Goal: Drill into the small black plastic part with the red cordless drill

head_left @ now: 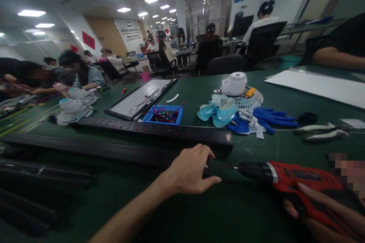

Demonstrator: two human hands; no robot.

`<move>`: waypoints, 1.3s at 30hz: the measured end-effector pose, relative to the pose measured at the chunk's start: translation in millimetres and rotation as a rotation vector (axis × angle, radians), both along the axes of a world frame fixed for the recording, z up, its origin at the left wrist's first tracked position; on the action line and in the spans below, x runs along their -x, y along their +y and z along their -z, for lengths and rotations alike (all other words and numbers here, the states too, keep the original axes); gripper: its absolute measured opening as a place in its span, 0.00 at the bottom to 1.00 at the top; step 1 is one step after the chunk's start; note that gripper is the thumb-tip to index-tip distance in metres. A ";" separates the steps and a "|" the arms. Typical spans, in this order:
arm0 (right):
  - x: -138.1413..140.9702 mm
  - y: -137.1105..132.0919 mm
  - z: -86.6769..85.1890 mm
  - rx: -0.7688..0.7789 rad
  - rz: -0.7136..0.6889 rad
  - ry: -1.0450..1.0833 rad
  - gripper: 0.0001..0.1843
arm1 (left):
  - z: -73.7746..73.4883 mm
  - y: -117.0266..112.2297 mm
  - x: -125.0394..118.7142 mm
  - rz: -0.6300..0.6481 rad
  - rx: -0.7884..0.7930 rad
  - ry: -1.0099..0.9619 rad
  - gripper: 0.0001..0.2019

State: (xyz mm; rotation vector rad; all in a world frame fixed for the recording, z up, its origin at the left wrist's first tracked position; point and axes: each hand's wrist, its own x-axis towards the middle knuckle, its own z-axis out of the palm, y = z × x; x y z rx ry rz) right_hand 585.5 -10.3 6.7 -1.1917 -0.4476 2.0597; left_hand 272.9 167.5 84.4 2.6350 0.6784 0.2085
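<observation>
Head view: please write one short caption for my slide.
Left hand steadies a small black part while right hand aims a red cordless screwdriver at it.

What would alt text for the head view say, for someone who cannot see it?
On a green table, the left hand pinches a small black part while the right hand points a red power screwdriver at it. Behind lie a long black power strip, a blue tray of wires, fan parts and blue gloves.

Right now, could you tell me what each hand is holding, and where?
The right hand grips the red drill by its handle; the left hand pinches a small black part at the bit's tip.
</observation>
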 end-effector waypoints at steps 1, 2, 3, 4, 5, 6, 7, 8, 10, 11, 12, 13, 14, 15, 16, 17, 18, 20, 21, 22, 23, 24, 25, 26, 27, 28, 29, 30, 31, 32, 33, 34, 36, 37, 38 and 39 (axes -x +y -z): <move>0.6 -1.4 0.7 -0.024 0.013 -0.010 0.37 | 0.4 0.0 0.2 0.004 0.000 -0.003 0.26; 1.1 -2.7 1.6 -0.054 0.011 -0.015 0.38 | 0.9 0.0 0.4 0.008 0.000 -0.007 0.25; 1.7 -4.0 2.5 -0.082 0.005 -0.019 0.39 | 1.5 -0.1 0.6 0.010 0.002 -0.012 0.25; 2.2 -5.2 3.4 -0.096 0.014 -0.025 0.41 | 2.2 -0.1 0.8 0.010 0.004 -0.017 0.25; 2.7 -6.3 4.1 -0.106 0.030 -0.027 0.41 | 2.8 -0.2 1.0 0.007 0.007 -0.019 0.25; 3.2 -7.2 4.4 -0.111 0.058 -0.034 0.40 | 3.4 -0.3 1.2 0.004 0.009 -0.021 0.25; 3.7 -7.9 4.4 -0.115 0.070 -0.032 0.39 | 3.9 -0.4 1.3 -0.001 0.012 -0.022 0.25; 4.1 -8.5 4.1 -0.115 0.072 -0.027 0.37 | 4.2 -0.6 1.4 -0.004 0.016 -0.022 0.24; 4.8 -9.6 2.8 -0.118 0.066 -0.014 0.32 | 4.7 -0.8 1.6 -0.007 0.021 -0.016 0.24; 5.0 -10.1 1.9 -0.119 0.104 -0.022 0.29 | 4.9 -0.8 1.7 -0.005 0.022 -0.013 0.24; 5.1 -10.6 1.0 -0.122 0.136 -0.021 0.25 | 5.1 -0.7 1.8 -0.004 0.021 -0.011 0.24; 5.3 -11.0 0.1 -0.114 0.157 -0.014 0.20 | 5.2 -0.6 1.9 -0.003 0.019 -0.011 0.25; 5.4 -11.4 -0.9 -0.105 0.177 -0.010 0.17 | 5.4 -0.4 1.9 -0.002 0.016 -0.012 0.25; 5.7 -11.7 -1.9 -0.096 0.178 0.002 0.15 | 5.6 -0.1 2.0 -0.001 0.012 -0.014 0.25; 6.1 -11.8 -2.8 -0.087 0.175 0.014 0.15 | 5.7 0.2 2.0 0.000 0.009 -0.016 0.25; 6.6 -11.9 -3.7 -0.082 0.169 0.028 0.15 | 5.9 0.5 2.0 0.003 0.008 -0.015 0.25; 7.3 -11.8 -4.4 -0.077 0.170 0.041 0.16 | 6.0 0.8 2.0 0.007 0.005 -0.014 0.25; 9.2 -11.5 -5.6 -0.073 0.163 0.066 0.18 | 6.3 1.1 2.0 0.014 -0.003 -0.013 0.25; 10.1 -11.3 -6.1 -0.076 0.153 0.075 0.20 | 6.4 1.1 1.9 0.015 -0.008 -0.013 0.25; 11.1 -11.2 -6.4 -0.078 0.138 0.075 0.21 | 6.6 1.1 1.9 0.014 -0.014 -0.013 0.24; 11.8 -11.2 -6.5 -0.081 0.134 0.066 0.22 | 6.6 0.9 1.8 0.012 -0.018 -0.012 0.24; 12.3 -11.3 -6.5 -0.082 0.137 0.055 0.22 | 6.7 0.7 1.8 0.010 -0.019 -0.009 0.24; 12.5 -11.6 -6.4 -0.076 0.145 0.045 0.23 | 6.7 0.5 1.8 0.008 -0.018 -0.006 0.25; 12.4 -11.9 -6.2 -0.064 0.153 0.035 0.23 | 6.6 0.4 1.8 0.008 -0.016 -0.004 0.25; 12.0 -12.3 -5.8 -0.053 0.152 0.029 0.23 | 6.6 0.3 1.8 0.007 -0.014 -0.004 0.25; 11.4 -12.5 -5.5 -0.048 0.150 0.026 0.23 | 6.6 0.3 1.8 0.008 -0.012 -0.005 0.25; 10.7 -12.8 -5.1 -0.049 0.143 0.025 0.23 | 6.6 0.4 1.9 0.010 -0.010 -0.008 0.25; 10.0 -12.9 -4.9 -0.051 0.131 0.024 0.23 | 6.7 0.5 2.0 0.012 -0.009 -0.012 0.25; 9.5 -13.0 -4.8 -0.056 0.124 0.023 0.23 | 6.8 0.6 2.2 0.015 -0.008 -0.017 0.25; 9.1 -13.1 -4.8 -0.064 0.120 0.023 0.23 | 6.8 0.7 2.3 0.017 -0.007 -0.022 0.25; 9.1 -13.3 -5.1 -0.067 0.121 0.021 0.23 | 6.8 0.9 2.4 0.019 -0.006 -0.027 0.25; 9.3 -13.5 -5.6 -0.070 0.122 0.020 0.23 | 6.8 1.0 2.6 0.019 -0.006 -0.032 0.24; 10.2 -14.2 -6.9 -0.078 0.127 0.023 0.23 | 6.3 1.1 2.9 0.019 -0.004 -0.036 0.24; 10.7 -14.6 -7.6 -0.078 0.140 0.023 0.23 | 6.0 1.1 3.0 0.019 -0.001 -0.035 0.24; 11.2 -14.9 -8.3 -0.066 0.120 0.026 0.24 | 5.6 1.1 3.0 0.020 0.001 -0.032 0.25; 11.6 -15.2 -8.8 -0.054 0.091 0.031 0.24 | 5.3 1.0 3.0 0.021 0.002 -0.028 0.25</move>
